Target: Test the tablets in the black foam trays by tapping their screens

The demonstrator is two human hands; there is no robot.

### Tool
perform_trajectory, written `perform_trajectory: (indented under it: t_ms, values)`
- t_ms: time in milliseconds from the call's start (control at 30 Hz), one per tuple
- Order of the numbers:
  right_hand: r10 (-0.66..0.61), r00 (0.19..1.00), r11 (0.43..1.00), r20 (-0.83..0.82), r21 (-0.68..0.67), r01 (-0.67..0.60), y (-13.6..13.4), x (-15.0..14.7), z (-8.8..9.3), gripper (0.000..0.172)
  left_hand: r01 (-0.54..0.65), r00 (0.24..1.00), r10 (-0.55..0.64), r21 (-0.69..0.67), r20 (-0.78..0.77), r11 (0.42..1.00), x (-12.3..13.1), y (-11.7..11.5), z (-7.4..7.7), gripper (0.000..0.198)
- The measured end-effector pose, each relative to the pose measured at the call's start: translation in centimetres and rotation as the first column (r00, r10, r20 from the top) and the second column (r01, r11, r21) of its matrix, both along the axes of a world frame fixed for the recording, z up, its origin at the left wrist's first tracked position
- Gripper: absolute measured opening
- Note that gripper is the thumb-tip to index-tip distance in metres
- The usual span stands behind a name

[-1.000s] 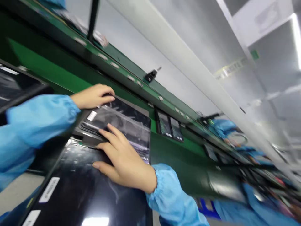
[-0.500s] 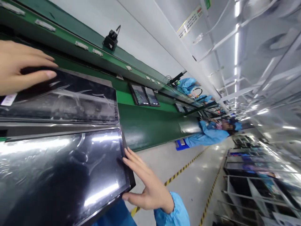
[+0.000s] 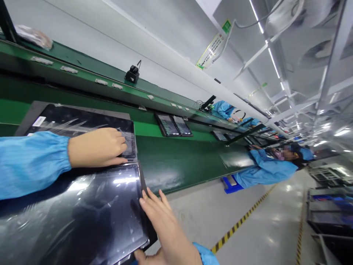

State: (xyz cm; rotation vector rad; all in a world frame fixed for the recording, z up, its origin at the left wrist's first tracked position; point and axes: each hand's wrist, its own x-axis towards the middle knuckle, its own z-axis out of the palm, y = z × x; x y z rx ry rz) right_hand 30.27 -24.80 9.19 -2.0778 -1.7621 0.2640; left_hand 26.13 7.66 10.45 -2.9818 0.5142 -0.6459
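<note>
Two dark, glossy display panels lie side by side at the left. My left hand (image 3: pixel 97 147), its fingers curled, is over the right end of the far panel (image 3: pixel 74 117), which has a clear, wrinkled film and a white label. What its fingertips pinch, if anything, is hidden. The near panel (image 3: pixel 110 209) reflects the ceiling lights. My right hand (image 3: pixel 165 228) grips its right end, with the fingers along the edge and the thumb at the front corner.
Ahead runs a long green bench (image 3: pixel 176 165). Two smaller screens (image 3: pixel 173 125) stand farther along it. A small black device (image 3: pixel 132 74) sits on the ledge behind. A co-worker in blue (image 3: pixel 270 169) is at the bench's far end, near a blue stool (image 3: pixel 231 184).
My left hand has moved right, from the far panel's left part to its right end, and its fingers have curled. My right hand stays at the near panel's edge. The view has shifted.
</note>
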Motion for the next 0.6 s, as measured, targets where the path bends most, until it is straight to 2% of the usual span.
perform_trajectory:
  t_ms: [100, 200, 267, 367, 467, 533, 600]
  values:
    - [0.004, 0.999, 1.0, -0.048, 0.011, -0.003, -0.3, 0.4, -0.8, 0.1, 0.03, 0.999, -0.032, 0.202, 0.01, 0.979, 0.8, -1.0, 0.0, 0.033]
    - [0.042, 0.981, 0.999, -0.189, 0.039, -0.035, -0.9, 0.8, -2.9, 0.102, 0.016, 0.998, -0.03, 0.26, 0.048, 0.965, 0.5, -1.5, -0.3, 0.029]
    - [0.053, 0.951, 0.989, -0.305, 0.147, -0.008, -1.3, 0.4, -5.0, 0.11, 0.012, 0.997, -0.032, 0.283, 0.065, 0.959, 0.1, -1.6, -0.5, 0.026]
    - [-0.07, 0.876, 0.936, -0.477, 0.272, 0.223, -1.6, -1.5, -8.1, 0.117, 0.02, 0.997, -0.042, 0.285, 0.072, 0.958, -0.2, -1.7, -0.9, 0.026]
    - [-0.196, 0.78, 0.85, -0.594, 0.294, 0.438, -1.5, -3.8, -9.8, 0.111, 0.009, 0.997, -0.033, 0.306, 0.073, 0.952, 0.0, -2.0, -1.1, 0.024]
    - [-0.214, 0.743, 0.8, -0.634, 0.323, 0.506, -1.4, -4.6, -10.4, 0.102, 0.01, 0.998, -0.026, 0.292, 0.049, 0.956, 0.1, -1.8, -0.8, 0.027]
    - [-0.2, 0.73, 0.785, -0.653, 0.339, 0.518, -1.5, -4.6, -11.2, 0.1, 0.011, 1.0, -0.009, 0.155, -0.012, 0.988, -0.1, -0.7, 0.1, 0.032]
